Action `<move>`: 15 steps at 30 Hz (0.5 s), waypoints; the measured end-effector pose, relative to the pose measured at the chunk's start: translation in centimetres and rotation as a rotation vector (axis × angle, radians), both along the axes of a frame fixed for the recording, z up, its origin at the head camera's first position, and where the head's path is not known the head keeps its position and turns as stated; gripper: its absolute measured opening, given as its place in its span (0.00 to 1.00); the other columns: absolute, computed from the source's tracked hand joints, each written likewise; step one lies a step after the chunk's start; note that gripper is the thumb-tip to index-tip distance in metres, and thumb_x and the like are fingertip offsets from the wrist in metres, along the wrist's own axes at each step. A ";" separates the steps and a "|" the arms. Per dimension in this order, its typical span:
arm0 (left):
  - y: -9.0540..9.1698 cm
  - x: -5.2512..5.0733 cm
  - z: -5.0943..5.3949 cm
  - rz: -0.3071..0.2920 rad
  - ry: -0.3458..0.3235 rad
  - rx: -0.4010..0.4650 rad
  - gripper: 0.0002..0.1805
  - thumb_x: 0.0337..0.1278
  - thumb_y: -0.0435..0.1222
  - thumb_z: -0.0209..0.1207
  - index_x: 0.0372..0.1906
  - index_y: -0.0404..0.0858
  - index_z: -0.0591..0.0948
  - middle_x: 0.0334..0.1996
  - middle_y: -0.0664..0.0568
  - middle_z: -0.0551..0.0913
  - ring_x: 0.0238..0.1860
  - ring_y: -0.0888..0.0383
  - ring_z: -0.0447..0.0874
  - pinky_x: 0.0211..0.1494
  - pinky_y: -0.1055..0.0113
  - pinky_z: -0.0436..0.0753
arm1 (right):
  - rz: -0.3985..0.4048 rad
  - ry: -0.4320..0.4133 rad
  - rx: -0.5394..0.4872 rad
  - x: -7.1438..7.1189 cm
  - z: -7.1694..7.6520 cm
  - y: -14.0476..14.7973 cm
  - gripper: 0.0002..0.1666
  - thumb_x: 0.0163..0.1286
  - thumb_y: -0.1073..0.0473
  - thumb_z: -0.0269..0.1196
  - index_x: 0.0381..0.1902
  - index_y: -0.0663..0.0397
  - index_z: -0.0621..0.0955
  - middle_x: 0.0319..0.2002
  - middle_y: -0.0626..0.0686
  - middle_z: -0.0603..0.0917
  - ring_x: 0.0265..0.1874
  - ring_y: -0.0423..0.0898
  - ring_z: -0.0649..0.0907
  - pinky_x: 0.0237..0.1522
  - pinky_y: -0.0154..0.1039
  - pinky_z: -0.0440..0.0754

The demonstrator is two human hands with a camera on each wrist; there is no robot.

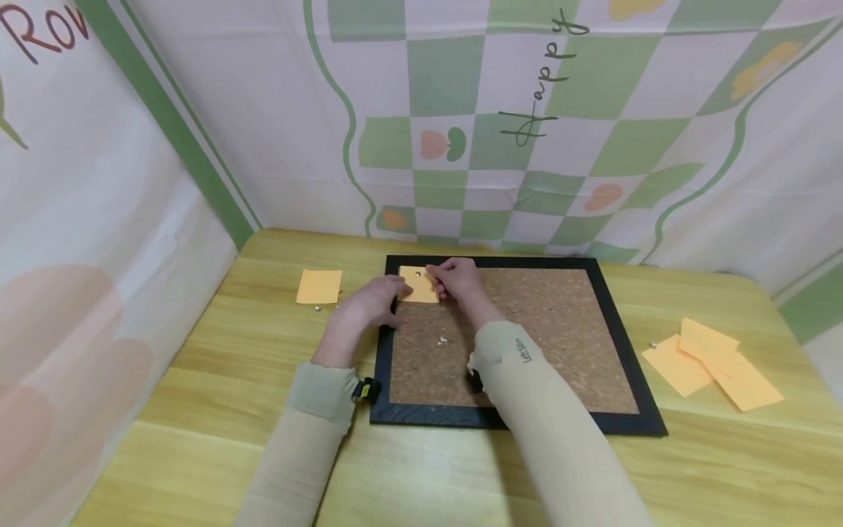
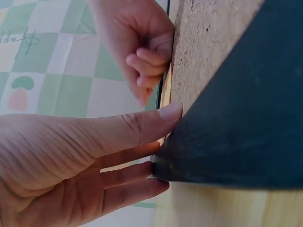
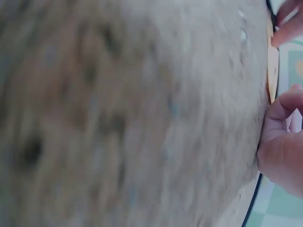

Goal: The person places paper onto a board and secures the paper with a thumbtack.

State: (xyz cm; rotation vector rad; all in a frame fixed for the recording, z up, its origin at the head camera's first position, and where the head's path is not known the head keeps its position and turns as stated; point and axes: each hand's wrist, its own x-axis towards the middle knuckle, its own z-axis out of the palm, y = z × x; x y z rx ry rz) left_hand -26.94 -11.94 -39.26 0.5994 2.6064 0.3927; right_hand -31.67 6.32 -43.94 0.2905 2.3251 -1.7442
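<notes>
An orange sticky note (image 1: 418, 290) lies at the upper left of a black-framed cork board (image 1: 560, 337), with a small silver pushpin (image 1: 418, 274) near its top middle. My left hand (image 1: 372, 301) is at the note's left edge, fingertips touching it. In the left wrist view, the left thumb (image 2: 137, 127) stretches over the black frame (image 2: 236, 118) corner onto the cork, the other fingers beside the frame's edge. My right hand (image 1: 459, 279), fingers curled, pinches the note's right edge near its upper corner. Its fingertips are partly hidden in the right wrist view.
Left of the board lies another orange note (image 1: 319, 286) with a silver pin (image 1: 317, 308) nearby. Several overlapping orange notes (image 1: 744, 377) and a pin (image 1: 653, 344) lie on the wooden table (image 1: 421, 476) to the right. Small white bits (image 1: 443, 340) sit on the cork. A patterned curtain (image 1: 514, 88) hangs behind.
</notes>
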 end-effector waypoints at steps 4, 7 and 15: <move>0.0 0.1 0.1 -0.001 -0.003 -0.005 0.34 0.61 0.38 0.67 0.71 0.37 0.70 0.76 0.41 0.62 0.78 0.45 0.57 0.80 0.54 0.60 | 0.038 -0.004 0.056 0.5 1.3 1.6 0.15 0.71 0.53 0.64 0.31 0.60 0.80 0.15 0.45 0.78 0.12 0.36 0.73 0.17 0.29 0.74; 0.0 0.2 0.1 0.004 -0.005 -0.009 0.34 0.61 0.37 0.67 0.72 0.38 0.70 0.76 0.42 0.62 0.78 0.45 0.58 0.80 0.54 0.61 | 0.111 0.041 0.224 0.9 2.2 2.8 0.17 0.72 0.50 0.63 0.31 0.59 0.81 0.15 0.46 0.79 0.13 0.38 0.74 0.19 0.30 0.75; 0.1 0.4 0.3 0.017 -0.027 0.017 0.34 0.63 0.36 0.66 0.73 0.39 0.69 0.78 0.42 0.60 0.78 0.44 0.56 0.80 0.53 0.62 | 0.342 0.130 0.610 2.3 4.2 5.0 0.14 0.72 0.52 0.60 0.39 0.57 0.84 0.29 0.55 0.88 0.23 0.46 0.84 0.28 0.35 0.81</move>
